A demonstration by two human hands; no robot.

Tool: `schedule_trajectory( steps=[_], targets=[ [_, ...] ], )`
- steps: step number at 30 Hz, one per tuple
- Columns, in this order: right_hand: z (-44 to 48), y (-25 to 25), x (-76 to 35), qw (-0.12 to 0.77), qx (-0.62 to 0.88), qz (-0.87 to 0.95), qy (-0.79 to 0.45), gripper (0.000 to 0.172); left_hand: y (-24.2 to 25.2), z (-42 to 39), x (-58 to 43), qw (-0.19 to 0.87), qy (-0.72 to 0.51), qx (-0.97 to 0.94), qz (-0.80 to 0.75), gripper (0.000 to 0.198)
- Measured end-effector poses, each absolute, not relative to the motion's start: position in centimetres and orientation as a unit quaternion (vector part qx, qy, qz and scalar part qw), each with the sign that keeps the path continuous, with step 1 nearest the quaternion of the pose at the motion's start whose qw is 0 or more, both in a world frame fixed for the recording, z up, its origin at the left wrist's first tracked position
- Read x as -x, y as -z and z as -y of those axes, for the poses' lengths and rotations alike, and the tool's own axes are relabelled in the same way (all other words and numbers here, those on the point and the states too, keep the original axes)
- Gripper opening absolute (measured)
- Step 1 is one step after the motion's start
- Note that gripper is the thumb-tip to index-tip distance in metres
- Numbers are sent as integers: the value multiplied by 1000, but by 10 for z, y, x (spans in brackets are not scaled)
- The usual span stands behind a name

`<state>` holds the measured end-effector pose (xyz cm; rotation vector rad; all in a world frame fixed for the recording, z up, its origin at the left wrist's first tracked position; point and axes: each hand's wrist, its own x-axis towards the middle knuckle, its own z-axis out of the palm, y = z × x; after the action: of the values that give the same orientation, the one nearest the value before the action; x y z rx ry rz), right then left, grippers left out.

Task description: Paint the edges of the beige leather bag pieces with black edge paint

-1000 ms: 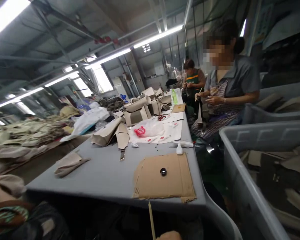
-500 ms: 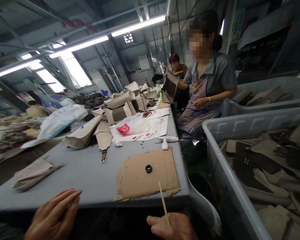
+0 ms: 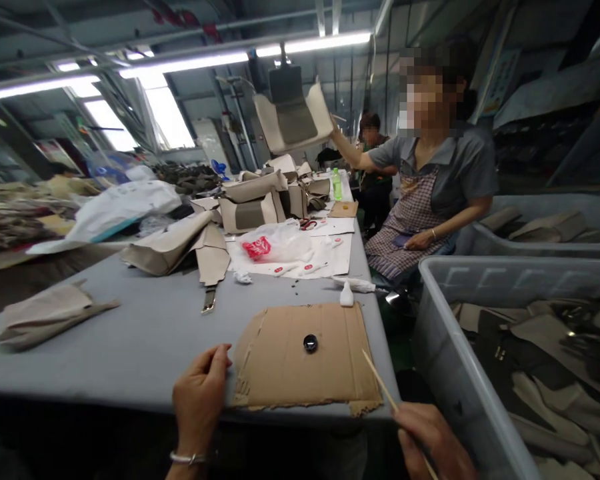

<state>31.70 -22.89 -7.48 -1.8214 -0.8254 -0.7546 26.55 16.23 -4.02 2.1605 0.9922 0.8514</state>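
Observation:
A thin pointed wooden stick [image 3: 380,381] is held in my right hand [image 3: 433,437], below the right front corner of a brown cardboard sheet [image 3: 280,360]. On the cardboard sits a small round black container [image 3: 311,343]. My left hand [image 3: 201,390] is closed beside the sheet's left front corner; its fingers are curled and what they hold, if anything, is hidden. A small white bottle [image 3: 347,293] stands at the cardboard's back edge.
Beige bag pieces [image 3: 253,212] and a plastic bag [image 3: 275,241] lie farther back on the grey table [image 3: 130,333]. A person [image 3: 445,167] at right lifts a bag piece [image 3: 295,120]. A grey bin [image 3: 465,360] stands at right.
My left hand has moved right toward the cardboard and its fingers have curled. My right hand has moved right with the stick. The person has raised the bag piece. The view has shifted.

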Motion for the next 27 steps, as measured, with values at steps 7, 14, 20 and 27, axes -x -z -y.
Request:
schedule_trajectory(
  steps=[7, 14, 20, 27],
  targets=[
    [196, 30, -386, 330, 753, 504, 264, 35, 38, -153, -273, 219, -229, -861, -398, 36],
    [164, 14, -431, 185, 771, 581, 187, 45, 47, -152, -273, 178, -270, -874, -362, 31],
    [146, 12, -464, 138, 753, 624, 158, 51, 55, -153, -274, 153, -302, -883, -326, 25],
    [133, 0, -469, 116, 738, 654, 121, 40, 58, -154, -274, 133, -315, -883, -322, 24]
  ],
)
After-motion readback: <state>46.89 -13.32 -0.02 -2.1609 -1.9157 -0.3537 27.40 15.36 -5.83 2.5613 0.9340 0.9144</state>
